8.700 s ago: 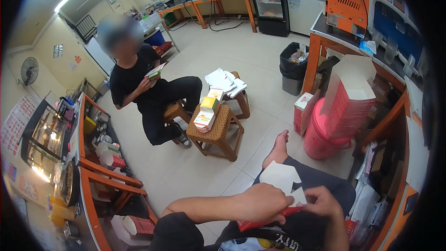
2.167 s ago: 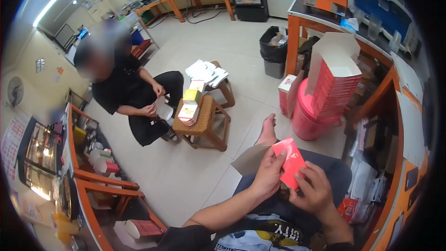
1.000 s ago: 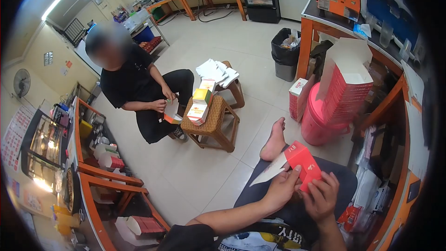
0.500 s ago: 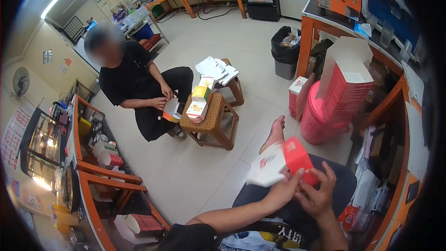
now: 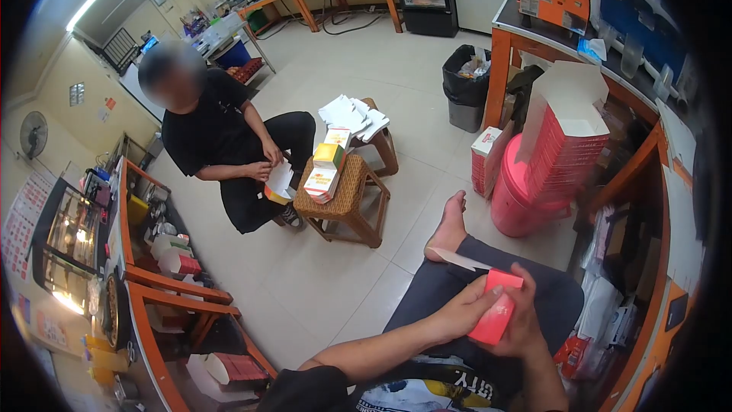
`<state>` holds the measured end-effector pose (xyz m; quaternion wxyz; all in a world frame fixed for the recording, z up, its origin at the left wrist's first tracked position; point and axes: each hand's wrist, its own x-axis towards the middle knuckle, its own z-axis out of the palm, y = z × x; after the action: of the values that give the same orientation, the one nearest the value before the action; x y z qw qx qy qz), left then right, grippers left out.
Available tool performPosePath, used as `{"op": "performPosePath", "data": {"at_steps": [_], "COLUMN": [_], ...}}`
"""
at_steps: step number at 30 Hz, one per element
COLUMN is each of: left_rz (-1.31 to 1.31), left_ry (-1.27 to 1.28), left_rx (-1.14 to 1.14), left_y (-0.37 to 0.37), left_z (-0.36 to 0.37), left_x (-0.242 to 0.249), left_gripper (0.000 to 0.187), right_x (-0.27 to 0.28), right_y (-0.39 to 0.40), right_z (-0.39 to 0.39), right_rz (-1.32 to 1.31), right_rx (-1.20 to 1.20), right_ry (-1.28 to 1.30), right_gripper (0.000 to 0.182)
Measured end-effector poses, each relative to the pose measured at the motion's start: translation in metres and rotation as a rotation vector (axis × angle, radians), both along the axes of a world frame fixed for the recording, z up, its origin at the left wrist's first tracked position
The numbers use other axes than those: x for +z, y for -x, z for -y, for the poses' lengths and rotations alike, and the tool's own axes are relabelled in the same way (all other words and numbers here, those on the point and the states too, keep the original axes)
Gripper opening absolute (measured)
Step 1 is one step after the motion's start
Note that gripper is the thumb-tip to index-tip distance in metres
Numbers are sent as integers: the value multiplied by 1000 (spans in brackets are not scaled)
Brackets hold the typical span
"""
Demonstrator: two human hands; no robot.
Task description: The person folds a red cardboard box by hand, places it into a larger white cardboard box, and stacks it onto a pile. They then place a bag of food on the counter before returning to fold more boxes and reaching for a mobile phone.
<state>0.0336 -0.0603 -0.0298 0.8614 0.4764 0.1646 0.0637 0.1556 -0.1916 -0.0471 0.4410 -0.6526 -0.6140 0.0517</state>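
Both of my hands hold a red cardboard box (image 5: 494, 313) over my lap, now folded into shape with a white flap sticking out to the upper left. My left hand (image 5: 457, 311) presses against its left side. My right hand (image 5: 520, 328) wraps around its right side from behind. A tall stack of nested red boxes (image 5: 557, 145) rests on a pink stool (image 5: 515, 206) to my right.
A person in black sits across the floor, folding a box beside a wicker stool (image 5: 343, 202) with a few folded boxes. A second stool (image 5: 381, 145) carries flat white sheets. A black bin (image 5: 465, 91), an orange counter (image 5: 549, 46) and shelves (image 5: 145, 275) surround the tiled floor.
The flat red sheet has been folded into a box shape and brought lower onto my lap. The person opposite keeps working on a box.
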Motion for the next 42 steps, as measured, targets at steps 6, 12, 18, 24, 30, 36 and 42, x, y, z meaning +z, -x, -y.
{"op": "performPosePath", "data": {"at_steps": [6, 12, 18, 24, 30, 36, 42], "left_rz": [-48, -81, -28, -6, -404, -238, -120], "left_ry": [-311, -86, 4, 42, -24, -48, -657], "left_rx": [10, -41, -4, -16, 118, 298, 474], "left_y": [1, -6, -1, -8, -11, -4, -2], "left_z": [-9, -12, -20, -39, -12, -3, -28], "left_x": [-20, -14, 5, -50, -45, -55, -59], "left_gripper": [41, 38, 35, 38, 43, 39, 48], "right_x": [-6, -7, -4, -29, -61, -43, -13], "right_y": [7, 9, 7, -12, -19, -27, -65], "right_z": [6, 6, 3, -1, -6, -1, 11], "right_rz": [174, 173, 124, -227, -1060, -1008, -1190], "right_rx": [22, -18, 42, -57, -138, -71, -294], "right_ry": [-6, 29, -32, -109, -281, -322, -62], "right_gripper": [103, 101, 114, 110, 97, 102, 49]}}
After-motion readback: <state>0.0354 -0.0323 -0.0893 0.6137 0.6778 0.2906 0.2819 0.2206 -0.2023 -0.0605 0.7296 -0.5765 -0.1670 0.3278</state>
